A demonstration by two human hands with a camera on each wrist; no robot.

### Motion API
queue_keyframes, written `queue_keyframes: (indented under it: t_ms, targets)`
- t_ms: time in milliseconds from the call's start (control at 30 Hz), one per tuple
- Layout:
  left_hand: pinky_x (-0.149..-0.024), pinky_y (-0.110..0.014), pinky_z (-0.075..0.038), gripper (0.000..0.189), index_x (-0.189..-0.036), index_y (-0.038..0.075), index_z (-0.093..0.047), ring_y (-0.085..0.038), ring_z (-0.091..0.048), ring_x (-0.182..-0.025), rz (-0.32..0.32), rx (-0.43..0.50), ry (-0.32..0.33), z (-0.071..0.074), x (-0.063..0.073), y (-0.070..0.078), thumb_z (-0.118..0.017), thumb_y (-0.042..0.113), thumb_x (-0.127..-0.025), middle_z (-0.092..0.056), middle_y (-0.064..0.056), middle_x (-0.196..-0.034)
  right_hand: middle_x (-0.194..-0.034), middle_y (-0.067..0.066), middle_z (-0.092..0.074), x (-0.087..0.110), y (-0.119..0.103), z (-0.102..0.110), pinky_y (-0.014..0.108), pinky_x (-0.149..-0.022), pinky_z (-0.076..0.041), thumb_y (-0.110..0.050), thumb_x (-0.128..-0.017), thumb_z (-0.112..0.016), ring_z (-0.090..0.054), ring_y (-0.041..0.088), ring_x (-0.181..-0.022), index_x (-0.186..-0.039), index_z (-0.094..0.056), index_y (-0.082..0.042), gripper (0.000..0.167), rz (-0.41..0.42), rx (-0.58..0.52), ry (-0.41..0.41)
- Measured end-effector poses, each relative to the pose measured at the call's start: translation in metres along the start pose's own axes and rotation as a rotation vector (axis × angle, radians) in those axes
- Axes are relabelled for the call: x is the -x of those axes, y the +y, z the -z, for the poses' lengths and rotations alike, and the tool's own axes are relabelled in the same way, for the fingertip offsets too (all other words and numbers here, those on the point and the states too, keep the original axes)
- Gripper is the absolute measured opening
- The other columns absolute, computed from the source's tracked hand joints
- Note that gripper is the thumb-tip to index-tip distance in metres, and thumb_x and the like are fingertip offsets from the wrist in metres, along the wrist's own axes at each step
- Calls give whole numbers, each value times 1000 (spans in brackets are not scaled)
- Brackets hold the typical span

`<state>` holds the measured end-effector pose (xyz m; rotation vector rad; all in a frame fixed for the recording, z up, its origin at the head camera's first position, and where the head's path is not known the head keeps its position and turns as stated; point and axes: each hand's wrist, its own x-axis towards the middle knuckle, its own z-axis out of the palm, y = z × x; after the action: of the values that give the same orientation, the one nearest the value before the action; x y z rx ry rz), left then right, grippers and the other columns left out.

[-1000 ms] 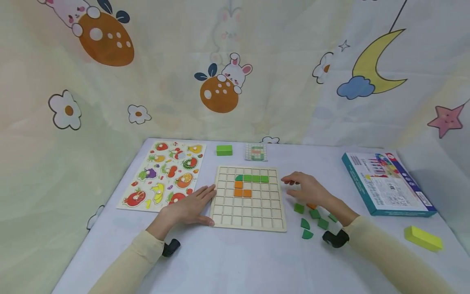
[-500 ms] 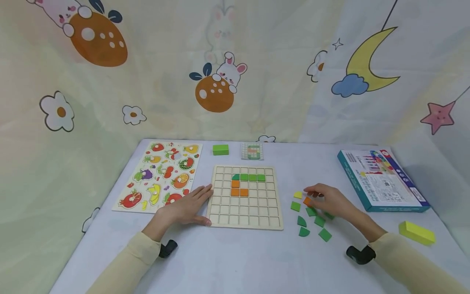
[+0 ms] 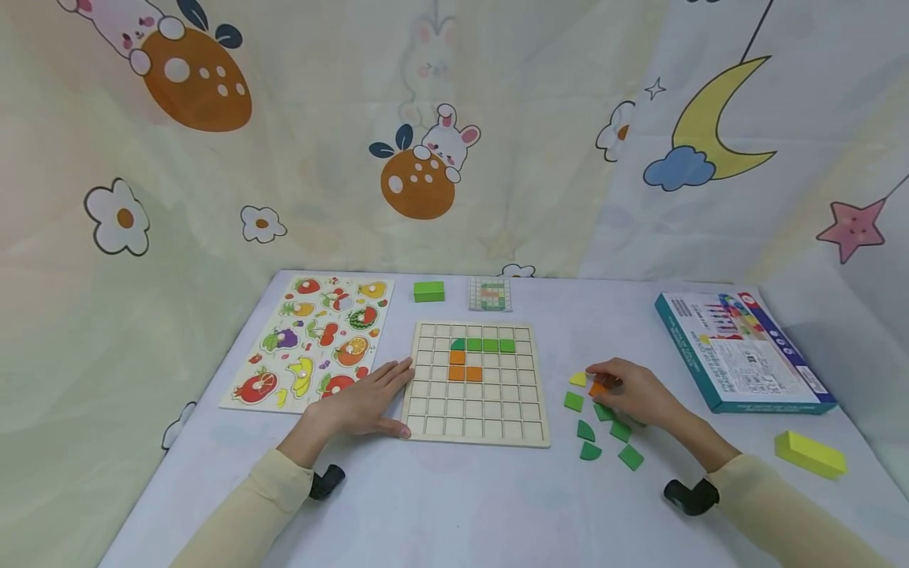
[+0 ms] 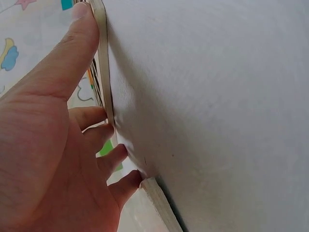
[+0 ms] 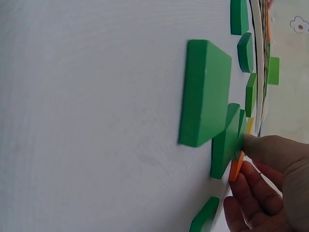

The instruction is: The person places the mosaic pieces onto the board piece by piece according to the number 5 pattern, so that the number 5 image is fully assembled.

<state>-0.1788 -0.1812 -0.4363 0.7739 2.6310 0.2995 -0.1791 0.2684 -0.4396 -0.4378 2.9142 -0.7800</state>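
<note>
A wooden grid board (image 3: 490,410) lies flat on the table, with green tiles (image 3: 491,345) in a row and orange tiles (image 3: 458,364) below the row's left end. My left hand (image 3: 362,404) rests along the board's left edge, fingers straight; the left wrist view shows the thumb (image 4: 79,43) against the rim. To the right of the board, my right hand (image 3: 642,392) pinches an orange square tile (image 5: 236,166) between thumb and fingers, low over the table. Around it lie green tiles (image 5: 207,92), a yellow tile (image 3: 578,379) and quarter-round green tiles (image 3: 590,451).
A fruit puzzle board (image 3: 312,347) lies at the left. Behind the grid board are a light green block (image 3: 429,292) and a small pattern card (image 3: 490,294). A flat box (image 3: 746,355) and a yellow block (image 3: 810,454) lie at the right.
My right hand has moved from beside the grid board's right edge to the loose tiles and taken hold of an orange one. A yellow tile now lies near them. My left hand stays put.
</note>
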Motion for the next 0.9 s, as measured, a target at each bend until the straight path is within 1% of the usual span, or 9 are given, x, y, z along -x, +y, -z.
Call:
queue_keyframes:
  t_ms: [200, 333, 433, 533, 633, 767, 900]
  targets:
    - [-118, -49, -27, 101, -155, 10, -19, -32, -14, -151, 4, -2, -5, 1, -1, 1, -69, 57, -81, -12, -6, -164, -104, 9, -65, -3, -1, 0, 45, -88, -55, -7, -83, -72, -58, 20, -91, -124, -61, -1, 43, 8, 19, 4]
    - [-118, -50, -27, 101, -155, 9, -20, -33, -14, -150, 4, 4, -7, 2, 0, 2, -69, 57, -81, -12, -7, -164, -104, 8, -65, -12, -11, 2, 47, -90, -54, -9, -84, -72, -58, 21, -94, -127, -60, -3, 45, 22, 7, 12]
    - [-118, -50, -27, 101, -155, 9, -20, -33, -14, -150, 5, 8, -6, 3, 1, 2, -70, 56, -81, -13, -7, -164, -106, 8, -66, -24, -25, 2, 46, -91, -53, -9, -83, -73, -59, 22, -95, -128, -60, -3, 47, 59, -12, 2]
    - [-118, -50, -28, 101, -155, 9, -20, -33, -14, -150, 3, 8, -6, 3, 2, 1, -69, 56, -81, -12, -8, -164, -106, 7, -66, -39, -41, -2, 46, -92, -53, -9, -82, -74, -59, 21, -95, -127, -60, -3, 47, 125, -31, -18]
    - [-118, -50, -27, 101, -155, 8, -20, -34, -14, -150, -1, 10, -5, 2, 1, 1, -69, 57, -81, -12, -7, -164, -105, 5, -66, -54, -59, -9, 45, -92, -53, -8, -83, -73, -60, 20, -95, -127, -61, -3, 46, 189, -40, -50]
    - [-118, -50, -27, 100, -155, 8, -20, -34, -14, -150, -7, 20, -4, 1, 1, 1, -69, 56, -81, -12, -7, -164, -103, 2, -65, -71, -83, -22, 39, -89, -52, -10, -84, -72, -58, 17, -95, -124, -62, -4, 42, 249, -39, -106]
    - [-119, -49, -26, 99, -155, 9, -21, -33, -14, -150, -4, 20, 1, 1, -1, 3, -69, 56, -81, -12, -7, -164, -100, 0, -64, -83, -101, -35, 33, -85, -51, -11, -85, -72, -56, 16, -94, -124, -63, -5, 41, 279, -33, -152]
